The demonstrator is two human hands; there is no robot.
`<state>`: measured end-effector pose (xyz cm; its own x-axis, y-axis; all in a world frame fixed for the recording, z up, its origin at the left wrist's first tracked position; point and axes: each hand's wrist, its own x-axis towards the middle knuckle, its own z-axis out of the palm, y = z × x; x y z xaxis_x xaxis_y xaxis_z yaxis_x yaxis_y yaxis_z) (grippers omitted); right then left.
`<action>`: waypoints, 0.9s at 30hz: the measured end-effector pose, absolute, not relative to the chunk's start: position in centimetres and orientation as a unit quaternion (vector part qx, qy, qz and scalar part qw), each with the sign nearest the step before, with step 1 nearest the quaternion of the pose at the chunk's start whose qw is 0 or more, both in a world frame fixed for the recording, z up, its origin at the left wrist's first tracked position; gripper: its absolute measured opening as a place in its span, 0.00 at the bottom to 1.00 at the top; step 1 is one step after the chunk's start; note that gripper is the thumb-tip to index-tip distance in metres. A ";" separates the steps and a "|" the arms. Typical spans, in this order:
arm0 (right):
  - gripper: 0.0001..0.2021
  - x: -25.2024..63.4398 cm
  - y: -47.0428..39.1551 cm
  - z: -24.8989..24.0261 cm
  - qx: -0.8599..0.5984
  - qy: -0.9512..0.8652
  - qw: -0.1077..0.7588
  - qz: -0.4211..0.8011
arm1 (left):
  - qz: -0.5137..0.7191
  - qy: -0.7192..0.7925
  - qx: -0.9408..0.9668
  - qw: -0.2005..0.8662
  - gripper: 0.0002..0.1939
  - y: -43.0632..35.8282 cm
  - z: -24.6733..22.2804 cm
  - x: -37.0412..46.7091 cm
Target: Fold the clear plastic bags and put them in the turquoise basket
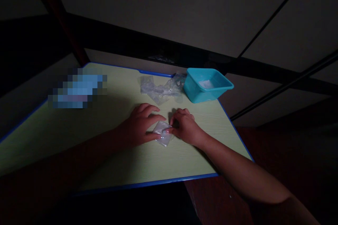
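Observation:
A small clear plastic bag [164, 139] lies folded on the table between my two hands. My left hand [141, 125] is at its left side, thumb touching the bag and the other fingers spread apart and curved above it. From the right, my right hand [185, 126] presses thumb and bent fingers together at the bag's edge, with its remaining fingers curled. Beyond my hands, several crumpled clear plastic bags [158, 91] lie in a loose pile. Whether the small bag has anything inside, I cannot tell.
A turquoise plastic basket [202, 93] stands at the table's back right, beside the loose bags, with something whitish [207, 84] in it. A blurred-out blue object [79, 91] lies at the left. The pale table [118, 168] has a blue edge; dark panels rise behind it.

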<state>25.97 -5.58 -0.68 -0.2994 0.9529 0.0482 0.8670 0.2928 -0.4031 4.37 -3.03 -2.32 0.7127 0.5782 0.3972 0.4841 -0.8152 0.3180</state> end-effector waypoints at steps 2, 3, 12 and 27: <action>0.09 26.0 -5.6 -0.6 -0.572 -0.791 0.147 0.161 | 0.229 0.287 0.927 0.078 0.26 -3.0 -2.7 4.2; 0.09 26.0 -5.6 -0.6 -0.572 -0.789 0.149 0.165 | 0.223 0.289 0.928 0.074 0.27 -3.0 -2.8 4.2; 0.08 25.9 -5.7 -0.2 -0.555 -0.784 0.177 0.214 | 0.236 0.303 0.917 0.107 0.32 -2.9 -3.3 4.3; 0.33 25.0 -8.0 0.2 -0.315 -0.943 0.015 0.108 | 0.439 0.384 0.793 0.177 0.21 -2.9 -1.2 4.4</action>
